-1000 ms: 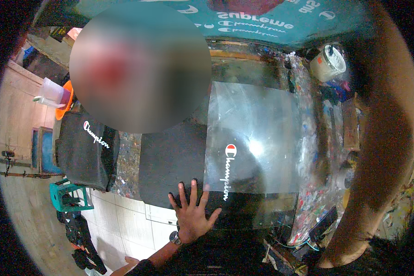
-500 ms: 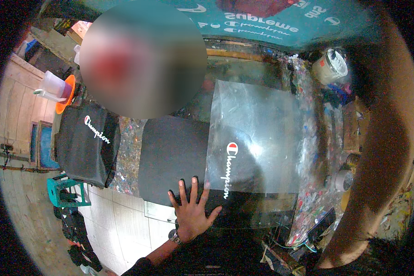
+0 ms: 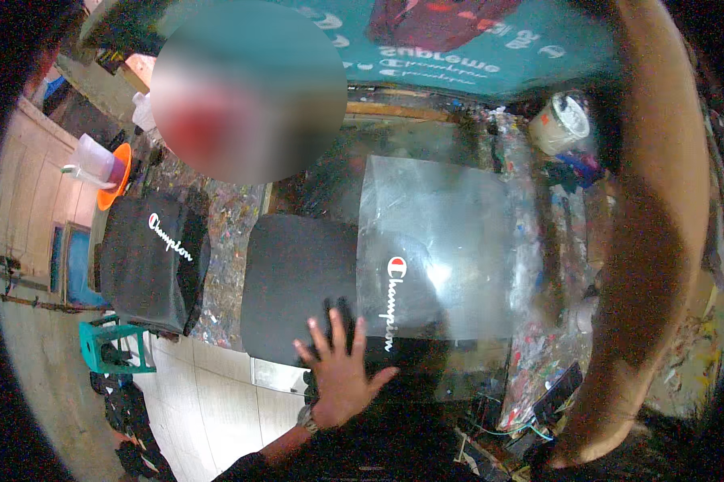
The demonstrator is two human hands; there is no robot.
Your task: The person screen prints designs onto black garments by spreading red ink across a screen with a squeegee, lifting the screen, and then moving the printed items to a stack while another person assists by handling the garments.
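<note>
My left hand (image 3: 342,381) is spread flat, palm down and fingers apart, over the near edge of a black cloth panel (image 3: 298,277). A shadow shows beyond the fingertips, so they seem to hover just off the cloth. A see-through plastic sheet (image 3: 458,209) covers the right part of the panel, where a white script print with a red mark (image 3: 390,301) shows. My right forearm (image 3: 663,265) rises along the right side, close up; its hand is out of the picture. Further left lies another black cloth piece (image 3: 153,269) with a similar print.
A paint-specked table edge (image 3: 225,273) runs between the cloths. A white tub (image 3: 563,124) stands at the back right. On the left are a jug (image 3: 97,161) on an orange dish (image 3: 121,181) and a green stool (image 3: 113,345). A teal printed sheet (image 3: 555,68) spans the back.
My left hand has lifted slightly off the cloth, and its shadow has widened around the fingertips. My right forearm has shifted a little left. The whole view has tilted slightly.
</note>
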